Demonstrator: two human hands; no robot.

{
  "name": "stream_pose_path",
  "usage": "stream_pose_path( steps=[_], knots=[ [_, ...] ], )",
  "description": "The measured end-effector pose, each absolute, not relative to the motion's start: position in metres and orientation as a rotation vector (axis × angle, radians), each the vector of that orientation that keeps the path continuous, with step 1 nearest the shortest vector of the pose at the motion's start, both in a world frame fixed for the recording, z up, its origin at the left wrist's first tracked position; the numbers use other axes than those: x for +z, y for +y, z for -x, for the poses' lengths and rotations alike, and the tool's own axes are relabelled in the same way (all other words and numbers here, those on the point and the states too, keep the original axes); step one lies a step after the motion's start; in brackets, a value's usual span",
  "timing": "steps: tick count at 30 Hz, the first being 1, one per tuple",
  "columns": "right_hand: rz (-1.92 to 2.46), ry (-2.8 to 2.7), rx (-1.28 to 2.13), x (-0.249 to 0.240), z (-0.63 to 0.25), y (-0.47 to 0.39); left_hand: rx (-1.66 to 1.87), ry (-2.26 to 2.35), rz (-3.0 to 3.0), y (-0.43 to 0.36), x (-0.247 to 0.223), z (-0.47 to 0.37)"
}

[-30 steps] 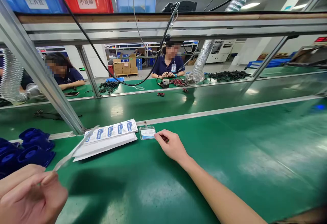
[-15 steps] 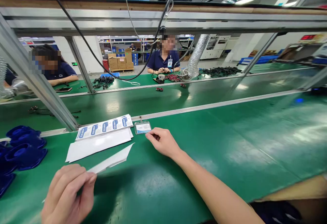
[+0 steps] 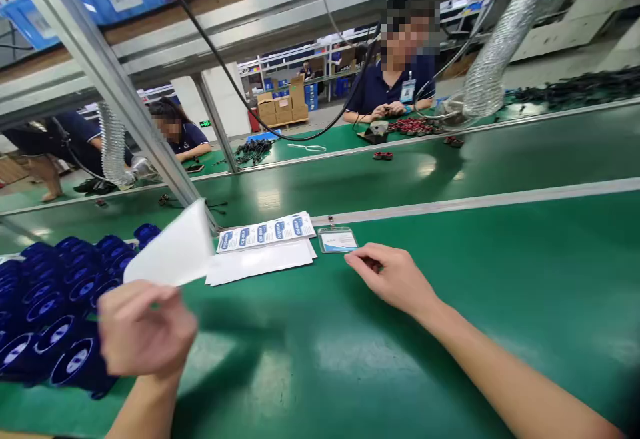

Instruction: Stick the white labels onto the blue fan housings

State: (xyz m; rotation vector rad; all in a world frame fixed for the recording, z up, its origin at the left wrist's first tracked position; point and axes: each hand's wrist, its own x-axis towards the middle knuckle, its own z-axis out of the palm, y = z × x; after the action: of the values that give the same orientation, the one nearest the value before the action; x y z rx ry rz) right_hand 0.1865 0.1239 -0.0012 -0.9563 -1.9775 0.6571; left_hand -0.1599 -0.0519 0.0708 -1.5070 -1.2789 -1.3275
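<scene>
My left hand (image 3: 147, 329), blurred by motion, pinches the lower edge of a white paper sheet (image 3: 173, 245) raised above the green table. Just below the badge in a clear holder (image 3: 338, 240), my right hand (image 3: 393, 277) has its thumb and forefinger pressed together; whether anything small is between them cannot be made out. A strip of blue-and-white labels (image 3: 265, 231) lies left of the badge, with plain white sheets (image 3: 260, 264) in front of it. Many dark blue round parts (image 3: 77, 359) stand in rows at the left.
A metal post (image 3: 130, 105) rises behind the blue parts. Beyond the pale rail (image 3: 450, 205), people in dark shirts sit at a farther bench near red parts (image 3: 413, 126) and black cables (image 3: 575, 90). A black cable hangs overhead.
My left hand has lifted the white sheet, which now stands upright. The view has swung left and tilted, bringing more blue parts in. My right hand stays by the badge.
</scene>
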Motion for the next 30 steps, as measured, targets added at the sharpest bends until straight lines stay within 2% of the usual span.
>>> stream_pose_path(
  steps=[5,10,13,18,30],
  knots=[
    [0.864,-1.878,0.554,0.014,-0.188,0.114,-1.003,-1.480,2.276,-0.043,0.034,0.088],
    [0.580,-2.338,0.835,0.032,-0.187,0.089,-0.859,-1.747,2.645,-0.039,0.004,0.054],
    [0.540,-2.606,0.910,0.035,-0.180,0.073,-0.824,-1.954,2.722,-0.036,-0.002,0.055],
    [0.582,-2.854,0.720,0.034,-0.173,0.067,-0.716,-2.170,2.757,-0.030,-0.005,0.059],
    [1.068,-3.018,0.399,0.019,-0.147,0.062,-0.326,-2.193,2.718,-0.023,-0.003,0.062]
  ],
)
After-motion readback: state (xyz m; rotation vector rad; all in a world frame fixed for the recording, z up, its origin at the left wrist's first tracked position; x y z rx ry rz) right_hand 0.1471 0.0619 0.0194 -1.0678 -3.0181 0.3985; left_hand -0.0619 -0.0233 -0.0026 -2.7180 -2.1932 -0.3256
